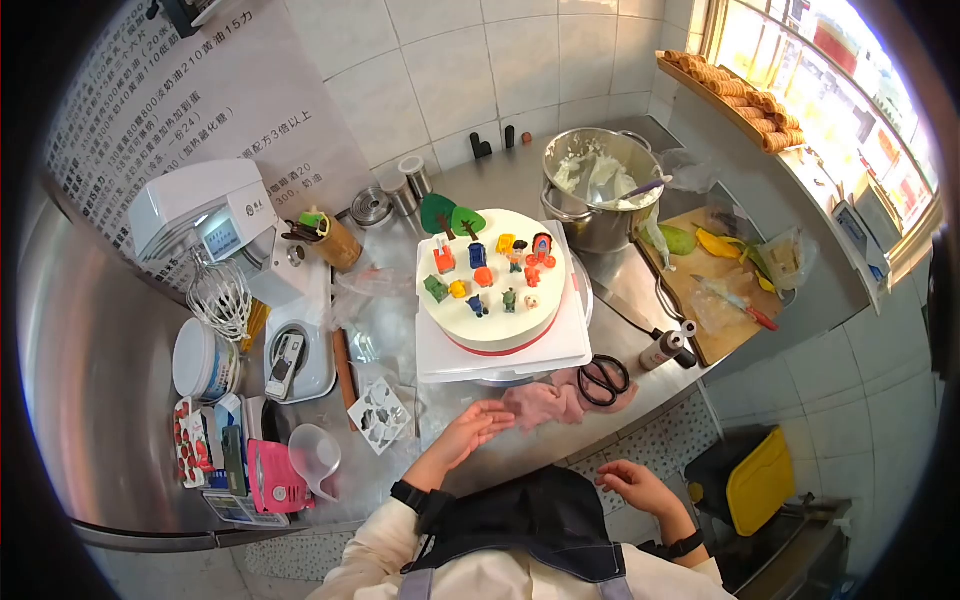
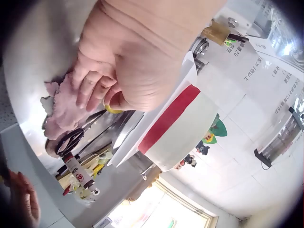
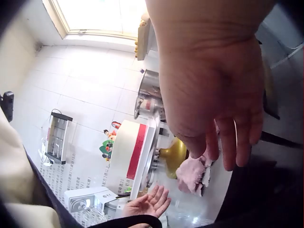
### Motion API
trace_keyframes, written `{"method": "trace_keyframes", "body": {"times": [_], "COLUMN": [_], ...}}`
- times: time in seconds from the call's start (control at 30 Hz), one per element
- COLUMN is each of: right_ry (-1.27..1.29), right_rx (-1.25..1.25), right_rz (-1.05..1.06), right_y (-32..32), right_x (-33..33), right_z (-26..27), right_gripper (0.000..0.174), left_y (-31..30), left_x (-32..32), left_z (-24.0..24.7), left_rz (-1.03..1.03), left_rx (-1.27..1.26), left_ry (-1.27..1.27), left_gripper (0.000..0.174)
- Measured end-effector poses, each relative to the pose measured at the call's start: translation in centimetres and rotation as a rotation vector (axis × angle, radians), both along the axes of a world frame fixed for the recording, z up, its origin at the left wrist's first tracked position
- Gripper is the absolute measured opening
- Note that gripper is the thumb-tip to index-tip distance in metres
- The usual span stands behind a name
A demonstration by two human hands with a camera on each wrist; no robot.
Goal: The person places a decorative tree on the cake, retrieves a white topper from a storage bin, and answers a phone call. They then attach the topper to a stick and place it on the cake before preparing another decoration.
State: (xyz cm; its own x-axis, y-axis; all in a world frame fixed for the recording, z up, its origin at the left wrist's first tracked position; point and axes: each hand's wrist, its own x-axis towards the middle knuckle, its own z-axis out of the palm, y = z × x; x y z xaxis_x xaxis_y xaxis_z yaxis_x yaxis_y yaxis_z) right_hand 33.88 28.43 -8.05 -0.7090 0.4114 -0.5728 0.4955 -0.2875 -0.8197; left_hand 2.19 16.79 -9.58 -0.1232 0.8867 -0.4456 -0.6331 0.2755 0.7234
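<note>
Both left hand [image 1: 470,433] and right hand [image 1: 640,487] hover before the figurine-topped cake [image 1: 500,288], fingers [image 3: 228,145] loosely spread.

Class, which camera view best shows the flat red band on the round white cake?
The left wrist view: the flat red band looks largest there, side-on, low on the round white cake. From above, the head view shows only a thin front strip; the right wrist view shows it smaller.
</note>
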Motion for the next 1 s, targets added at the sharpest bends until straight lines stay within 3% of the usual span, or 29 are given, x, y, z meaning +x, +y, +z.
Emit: {"method": "trace_keyframes", "body": {"times": [0.1, 0.3, 0.33, 0.47, 0.6, 0.7, 0.73, 0.8, 0.83, 0.87, 0.9, 0.93, 1.0], "right_ry": [-0.018, 0.007, 0.016, -0.035, -0.181, -0.163, -0.179, -0.251, -0.334, -0.345, -0.218, -0.311, -0.434], "right_rx": [-0.053, 0.055, 0.061, 0.013, -0.004, 0.017, -0.001, 0.005, 0.131, 0.132, 0.188, 0.204, 0.301], "right_rz": [-0.007, -0.179, -0.264, -0.55, -0.668, -0.917, -1.005, -1.201, -1.178, -1.202, -1.315, -1.314, -1.408], "right_y": [-0.7, -5.8, -7.7, -17.1, -28.4, -35.8, -38.1, -43.8, -46.4, -48.3, -50.6, -52.3, -54.9], "right_x": [0.3, 0.3, 0.8, 3.1, 5.4, 7.5, 7.9, 8.2, 8.1, 8.1, 7.5, 7.0, 5.7], "right_z": [-1.5, -2.1, -3.0, -6.1, -6.9, -8.3, -8.5, -8.7, -8.8, -9.0, -9.6, -9.6, -8.8], "right_gripper": [0.026, 0.024, 0.023, 0.022, 0.022, 0.024, 0.024, 0.028, 0.029, 0.029, 0.025, 0.023, 0.023], "left_y": [-0.9, -3.4, -3.3, -1.7, -0.9, -1.0, -0.8, 0.0, 0.4, 1.5, 0.5, 4.6, 5.0], "left_x": [0.2, -0.8, -1.3, -3.5, -4.7, -5.0, -5.3, -6.5, -6.8, -7.3, -6.0, -7.5, -4.7], "left_z": [1.0, -0.2, -0.5, -0.9, -0.3, -1.1, -1.6, -2.4, -2.9, -3.7, -1.5, -6.7, -7.0], "left_rz": [-0.111, -0.274, -0.19, 0.025, -0.069, -0.069, -0.029, -0.114, -0.176, -0.399, -0.452, -0.111, -0.579], "left_rx": [-0.095, 0.021, 0.088, 0.232, 0.342, 0.359, 0.36, 0.406, 0.446, 0.576, 0.558, 0.138, 0.153], "left_ry": [0.032, -0.006, -0.049, -0.188, -0.227, -0.196, -0.287, -0.256, -0.215, -0.367, 0.034, 0.055, -0.056], "left_gripper": [0.031, 0.038, 0.041, 0.05, 0.054, 0.052, 0.042, 0.027, 0.026, 0.031, 0.037, 0.022, 0.024]}}
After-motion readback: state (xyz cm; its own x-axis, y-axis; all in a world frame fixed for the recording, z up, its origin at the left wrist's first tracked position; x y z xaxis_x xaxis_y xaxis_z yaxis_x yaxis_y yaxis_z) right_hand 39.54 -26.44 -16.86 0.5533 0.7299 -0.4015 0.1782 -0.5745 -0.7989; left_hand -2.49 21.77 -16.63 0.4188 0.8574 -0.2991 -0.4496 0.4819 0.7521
